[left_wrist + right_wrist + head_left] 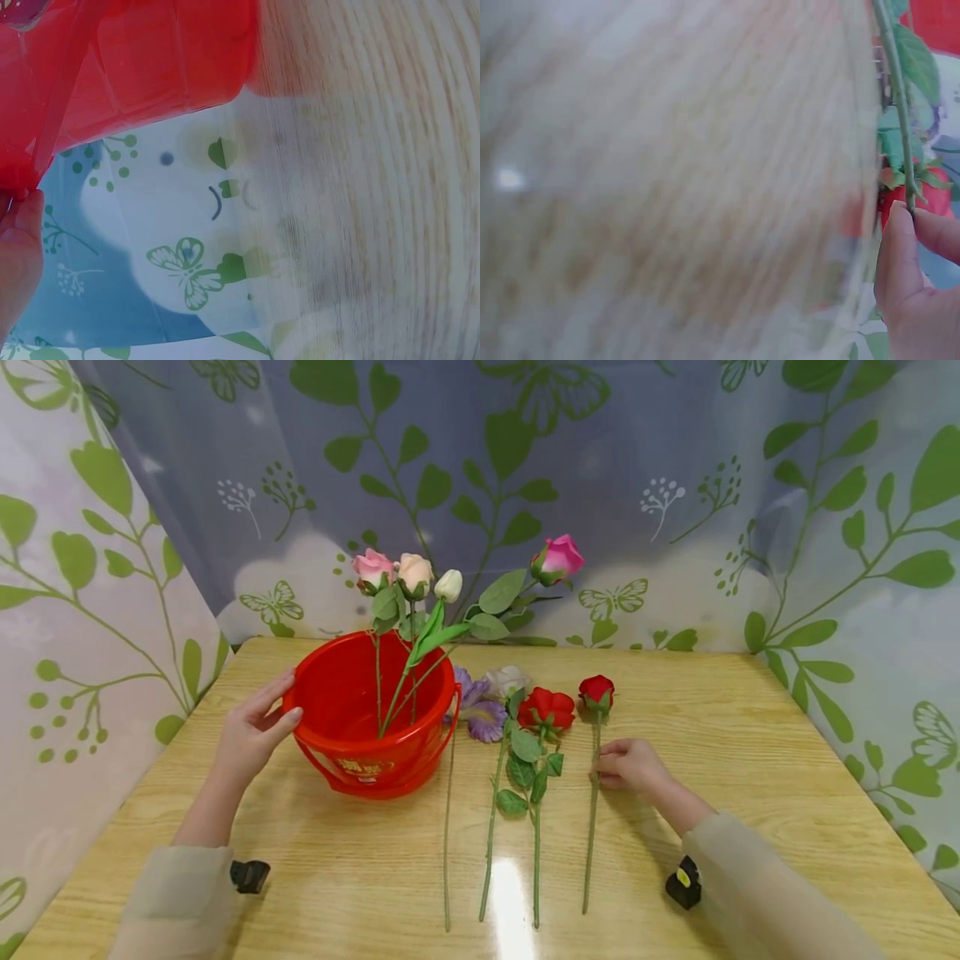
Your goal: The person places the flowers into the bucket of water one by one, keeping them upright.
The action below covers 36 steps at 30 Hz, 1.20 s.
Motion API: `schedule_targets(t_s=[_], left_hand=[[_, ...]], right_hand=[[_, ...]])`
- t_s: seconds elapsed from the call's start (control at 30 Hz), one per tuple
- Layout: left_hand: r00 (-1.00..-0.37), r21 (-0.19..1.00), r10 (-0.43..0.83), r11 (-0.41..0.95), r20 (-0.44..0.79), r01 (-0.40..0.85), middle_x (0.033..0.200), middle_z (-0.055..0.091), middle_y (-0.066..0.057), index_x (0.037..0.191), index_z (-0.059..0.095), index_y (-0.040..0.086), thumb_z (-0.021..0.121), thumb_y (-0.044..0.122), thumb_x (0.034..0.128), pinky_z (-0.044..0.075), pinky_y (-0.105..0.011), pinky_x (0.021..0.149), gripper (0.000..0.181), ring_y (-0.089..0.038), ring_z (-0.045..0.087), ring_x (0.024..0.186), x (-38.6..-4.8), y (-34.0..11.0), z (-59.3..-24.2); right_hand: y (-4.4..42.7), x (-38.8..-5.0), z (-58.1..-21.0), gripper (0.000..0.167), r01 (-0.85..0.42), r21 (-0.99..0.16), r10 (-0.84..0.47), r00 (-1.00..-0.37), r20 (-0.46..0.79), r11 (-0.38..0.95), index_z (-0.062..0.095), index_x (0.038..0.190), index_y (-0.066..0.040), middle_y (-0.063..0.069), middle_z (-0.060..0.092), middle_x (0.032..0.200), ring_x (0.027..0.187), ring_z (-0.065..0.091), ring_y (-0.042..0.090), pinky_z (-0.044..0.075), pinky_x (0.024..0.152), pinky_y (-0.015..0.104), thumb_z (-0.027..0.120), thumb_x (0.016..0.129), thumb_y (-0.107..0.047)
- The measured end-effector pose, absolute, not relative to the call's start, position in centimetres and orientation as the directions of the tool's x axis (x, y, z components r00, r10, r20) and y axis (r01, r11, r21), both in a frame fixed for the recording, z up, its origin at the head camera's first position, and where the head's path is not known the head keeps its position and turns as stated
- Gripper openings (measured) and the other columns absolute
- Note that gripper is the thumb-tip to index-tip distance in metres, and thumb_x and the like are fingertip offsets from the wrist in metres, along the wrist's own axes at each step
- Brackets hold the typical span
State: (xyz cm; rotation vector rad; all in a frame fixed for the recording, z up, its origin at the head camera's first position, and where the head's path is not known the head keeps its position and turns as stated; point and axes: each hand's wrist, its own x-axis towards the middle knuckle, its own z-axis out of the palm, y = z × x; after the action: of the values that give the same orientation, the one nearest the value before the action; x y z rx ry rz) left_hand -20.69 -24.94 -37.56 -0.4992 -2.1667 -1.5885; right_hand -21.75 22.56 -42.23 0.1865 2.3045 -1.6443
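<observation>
A red plastic bucket [408, 764] stands on the left part of the table. My left hand [258, 727] grips its left rim, thumb on the near side; in the left wrist view the thumb [26, 225] touches the rim. Inside the bucket lean a pink rose [372, 568], a peach rose [415, 574], a white tulip [448, 586] and a magenta rose [561, 557]. To the right, my right hand [633, 766] pinches the stem [901, 112] of a small red rose [597, 691] below its bloom. Its lower stem points toward the near edge.
Between bucket and right hand lie a larger red rose [547, 710], a whitish flower [507, 681] and a purple iris [486, 718], stems pointing nearward. The bucket's handle [454, 718] hangs down. A leaf-patterned cloth [465, 468] rises behind the wooden table [712, 710].
</observation>
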Motion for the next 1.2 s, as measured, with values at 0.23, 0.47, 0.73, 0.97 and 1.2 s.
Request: schedule_targets(t_s=[0.23, 0.47, 0.73, 0.97, 1.2], left_hand=[[-0.854, 0.814, 0.052, 0.278, 0.517, 0.51, 0.13, 0.043, -0.018, 0.122, 0.045, -0.012, 0.057, -0.01, 0.0799, 0.042, -0.013, 0.081, 0.044, -0.005, 0.043, 0.114, -20.7, -25.0, -37.6], [-0.853, 0.818, 0.048, 0.263, 0.519, 0.512, 0.13, 0.043, -0.017, 0.122, 0.045, -0.013, 0.057, -0.011, 0.0798, 0.041, -0.013, 0.082, 0.044, -0.004, 0.043, 0.114, -20.8, -25.0, -37.7], [-0.861, 0.822, 0.051, 0.277, 0.505, 0.498, 0.131, 0.041, -0.017, 0.123, 0.044, -0.011, 0.058, -0.008, 0.0807, 0.041, -0.012, 0.082, 0.045, -0.005, 0.042, 0.115, -20.7, -25.1, -37.7], [-0.864, 0.826, 0.047, 0.271, 0.502, 0.494, 0.131, 0.042, -0.017, 0.123, 0.043, -0.012, 0.058, -0.009, 0.0801, 0.041, -0.012, 0.082, 0.045, -0.005, 0.042, 0.114, -20.7, -25.1, -37.8], [-0.864, 0.827, 0.045, 0.27, 0.501, 0.493, 0.13, 0.043, -0.016, 0.122, 0.043, -0.013, 0.057, -0.009, 0.0805, 0.041, -0.012, 0.082, 0.044, -0.004, 0.042, 0.114, -20.7, -25.0, -37.6]], right_hand=[[23.0, -21.4, -40.2, 0.038, 0.234, -0.936, -0.09, -0.96, -0.265, 0.262, 0.036, 0.117, 0.019, 0.016, 0.056, 0.093, 0.075, 0.06, 0.013, 0.052, 0.07, 0.028, 0.05, 0.088, 0.0], [22.8, -21.1, -38.9, 0.037, 0.191, -0.964, -0.06, -0.977, -0.205, 0.183, 0.037, 0.116, 0.016, 0.007, 0.056, 0.086, 0.074, 0.06, 0.008, 0.051, 0.072, 0.026, 0.052, 0.087, -0.001], [21.6, -20.4, -36.7, 0.034, 0.152, -0.981, -0.055, -0.986, -0.159, 0.121, 0.04, 0.113, 0.012, 0.006, 0.054, 0.087, 0.075, 0.059, 0.01, 0.051, 0.074, 0.026, 0.055, 0.086, -0.002], [20.6, -20.5, -34.9, 0.031, 0.14, -0.988, -0.116, -0.982, -0.147, 0.061, 0.042, 0.11, 0.005, 0.006, 0.052, 0.09, 0.079, 0.059, 0.011, 0.048, 0.081, 0.031, 0.057, 0.086, -0.005], [18.9, -20.8, -32.8, 0.034, 0.111, -0.993, -0.137, -0.984, -0.115, 0.033, 0.042, 0.112, 0.005, 0.009, 0.049, 0.097, 0.082, 0.057, 0.015, 0.048, 0.082, 0.032, 0.059, 0.085, -0.008]])
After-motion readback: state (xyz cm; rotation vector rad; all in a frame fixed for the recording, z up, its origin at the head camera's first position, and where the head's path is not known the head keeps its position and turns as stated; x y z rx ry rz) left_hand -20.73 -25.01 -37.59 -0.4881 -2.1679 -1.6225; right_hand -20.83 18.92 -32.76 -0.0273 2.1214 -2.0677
